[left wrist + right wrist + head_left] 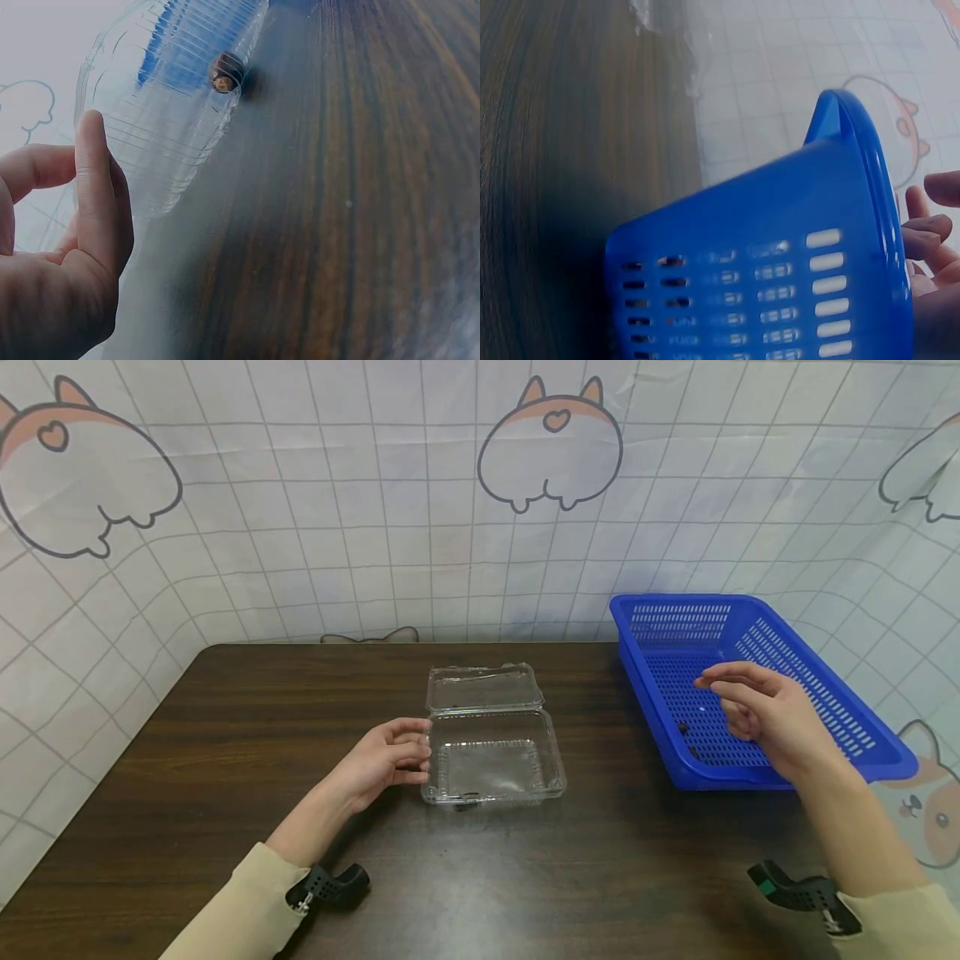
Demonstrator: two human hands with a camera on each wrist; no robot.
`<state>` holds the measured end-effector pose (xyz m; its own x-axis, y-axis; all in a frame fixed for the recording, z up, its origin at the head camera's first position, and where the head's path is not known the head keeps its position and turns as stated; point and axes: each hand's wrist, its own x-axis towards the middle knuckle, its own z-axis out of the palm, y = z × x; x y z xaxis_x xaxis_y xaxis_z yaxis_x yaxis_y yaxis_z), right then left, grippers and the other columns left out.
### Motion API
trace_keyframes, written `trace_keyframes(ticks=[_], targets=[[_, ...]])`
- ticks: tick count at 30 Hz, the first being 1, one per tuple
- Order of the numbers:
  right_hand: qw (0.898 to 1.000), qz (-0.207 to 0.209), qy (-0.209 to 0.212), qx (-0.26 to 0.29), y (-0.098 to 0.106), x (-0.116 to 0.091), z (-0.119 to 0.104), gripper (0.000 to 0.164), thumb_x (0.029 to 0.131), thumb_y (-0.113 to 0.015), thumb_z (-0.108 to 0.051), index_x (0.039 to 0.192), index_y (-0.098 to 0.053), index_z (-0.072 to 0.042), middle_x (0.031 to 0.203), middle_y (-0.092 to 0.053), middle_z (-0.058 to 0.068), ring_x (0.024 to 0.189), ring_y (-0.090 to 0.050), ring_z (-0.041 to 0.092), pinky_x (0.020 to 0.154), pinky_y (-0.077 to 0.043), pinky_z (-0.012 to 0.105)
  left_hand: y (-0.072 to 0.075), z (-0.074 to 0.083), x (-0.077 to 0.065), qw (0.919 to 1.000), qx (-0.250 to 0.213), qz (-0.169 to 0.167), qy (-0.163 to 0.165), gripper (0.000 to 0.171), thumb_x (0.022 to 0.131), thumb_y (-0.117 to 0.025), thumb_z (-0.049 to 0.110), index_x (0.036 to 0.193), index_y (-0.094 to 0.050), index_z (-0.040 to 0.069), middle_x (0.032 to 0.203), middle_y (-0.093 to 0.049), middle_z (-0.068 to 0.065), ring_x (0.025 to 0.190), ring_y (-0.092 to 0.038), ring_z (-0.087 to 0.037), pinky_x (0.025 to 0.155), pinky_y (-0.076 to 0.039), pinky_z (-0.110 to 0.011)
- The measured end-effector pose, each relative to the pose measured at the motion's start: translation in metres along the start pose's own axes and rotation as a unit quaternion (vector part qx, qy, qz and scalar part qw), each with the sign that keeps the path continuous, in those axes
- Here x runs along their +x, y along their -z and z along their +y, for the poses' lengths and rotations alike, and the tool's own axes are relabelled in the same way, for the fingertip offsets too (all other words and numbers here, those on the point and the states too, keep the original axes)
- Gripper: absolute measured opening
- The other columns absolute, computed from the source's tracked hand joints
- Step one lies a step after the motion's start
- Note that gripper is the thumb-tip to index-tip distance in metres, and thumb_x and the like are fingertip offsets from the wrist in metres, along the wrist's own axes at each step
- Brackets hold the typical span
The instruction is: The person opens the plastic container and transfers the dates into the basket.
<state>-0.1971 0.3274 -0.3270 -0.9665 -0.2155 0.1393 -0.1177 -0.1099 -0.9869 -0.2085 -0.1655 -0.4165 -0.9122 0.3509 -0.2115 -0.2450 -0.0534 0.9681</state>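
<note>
A clear plastic clamshell box (491, 768) lies on the table with its lid (486, 689) folded back. My left hand (386, 760) rests its fingertips against the box's left side, thumb nearer me. A small round brown nut-like thing (226, 71) shows through the plastic near the box's lower edge in the left wrist view. Over the blue basket (648, 710), my right hand (772, 714) hovers with bent fingers, and nothing shows gripped in it. Small dark brown pieces (682, 727) lie on the basket floor. In the right wrist view, the fingers (922, 236) are partly hidden behind the basket rim.
The dark wood table (262, 718) extends left of the box and toward me. A white gridded cloth (375, 510) with cartoon animals hangs at the back and sides. The basket's high slotted walls stand at the table's right, and each wrist wears a black strap (330, 887).
</note>
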Motion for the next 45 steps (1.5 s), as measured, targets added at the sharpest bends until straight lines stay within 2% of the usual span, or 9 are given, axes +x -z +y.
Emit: trace_keyframes(ticks=[8,17,21,25,29,34,41,45], targets=[[0.995,-0.026,-0.003,-0.091,-0.025,0.009,-0.002,0.017,0.106,-0.058,-0.01,0.119,-0.068,-0.005,0.11,-0.074,0.004,0.052,-0.036,0.017,0.054,-0.018,0.043,0.0,0.0,0.001,1.0,0.001,-0.002,-0.002,0.054,0.1,-0.06,-0.002,0.148,-0.038,-0.009,0.107,-0.057,-0.011,0.082,-0.064,-0.017,0.078,-0.061,-0.032],[0.984,-0.087,-0.025,-0.153,-0.079,0.03,0.0,0.021,0.104,-0.063,-0.017,0.121,-0.066,-0.006,0.111,-0.073,0.01,0.053,-0.03,0.018,0.055,-0.022,0.042,-0.001,-0.001,0.001,1.0,0.001,0.0,-0.003,0.055,0.099,-0.06,-0.002,0.149,-0.037,-0.009,0.109,-0.057,-0.013,0.082,-0.064,-0.017,0.078,-0.061,-0.033],[0.979,-0.112,-0.043,-0.164,-0.101,0.041,0.01,0.026,0.103,-0.065,-0.018,0.123,-0.064,-0.001,0.112,-0.073,0.014,0.051,-0.031,0.014,0.05,-0.027,0.032,-0.001,-0.002,0.002,1.0,0.0,0.0,-0.002,0.055,0.099,-0.06,-0.002,0.149,-0.037,-0.009,0.108,-0.057,-0.013,0.082,-0.064,-0.017,0.078,-0.061,-0.033],[0.972,-0.139,-0.069,-0.177,-0.122,0.049,0.022,0.027,0.101,-0.068,-0.019,0.123,-0.066,-0.002,0.114,-0.073,0.017,0.051,-0.032,0.012,0.049,-0.03,0.025,-0.001,-0.003,0.002,1.0,0.0,-0.001,-0.001,0.055,0.099,-0.06,-0.001,0.149,-0.038,-0.009,0.108,-0.057,-0.012,0.082,-0.064,-0.017,0.078,-0.061,-0.033],[0.964,-0.16,-0.093,-0.191,-0.143,0.053,0.033,0.026,0.098,-0.073,-0.023,0.12,-0.07,-0.009,0.114,-0.073,0.016,0.052,-0.032,0.013,0.047,-0.029,0.025,-0.001,-0.002,0.002,1.0,0.001,-0.003,-0.002,0.055,0.099,-0.06,0.0,0.149,-0.037,-0.009,0.107,-0.057,-0.011,0.082,-0.064,-0.017,0.079,-0.061,-0.033],[0.953,-0.196,-0.091,-0.211,-0.166,0.058,0.046,0.024,0.097,-0.074,-0.024,0.117,-0.072,-0.011,0.11,-0.073,0.017,0.051,-0.033,0.014,0.045,-0.03,0.025,-0.001,-0.001,0.003,1.0,0.003,0.003,-0.002,0.054,0.1,-0.059,-0.002,0.149,-0.038,-0.008,0.104,-0.058,-0.007,0.082,-0.064,-0.017,0.078,-0.061,-0.032],[0.929,-0.275,-0.104,-0.227,-0.191,0.064,0.061,0.031,0.099,-0.07,-0.019,0.125,-0.071,-0.002,0.106,-0.074,0.017,0.044,-0.03,0.01,0.044,-0.032,0.024,-0.003,-0.001,0.003,1.0,0.001,0.009,0.001,0.053,0.099,-0.06,-0.002,0.147,-0.039,-0.006,0.103,-0.059,-0.006,0.081,-0.064,-0.016,0.077,-0.061,-0.032],[0.916,-0.301,-0.107,-0.245,-0.201,0.067,0.068,0.032,0.098,-0.071,-0.018,0.125,-0.071,0.0,0.105,-0.075,0.012,0.042,-0.031,0.009,0.043,-0.032,0.024,-0.004,-0.001,0.004,1.0,-0.002,0.009,0.0,0.052,0.099,-0.06,-0.002,0.147,-0.039,-0.006,0.102,-0.059,-0.005,0.081,-0.064,-0.016,0.077,-0.061,-0.032]])
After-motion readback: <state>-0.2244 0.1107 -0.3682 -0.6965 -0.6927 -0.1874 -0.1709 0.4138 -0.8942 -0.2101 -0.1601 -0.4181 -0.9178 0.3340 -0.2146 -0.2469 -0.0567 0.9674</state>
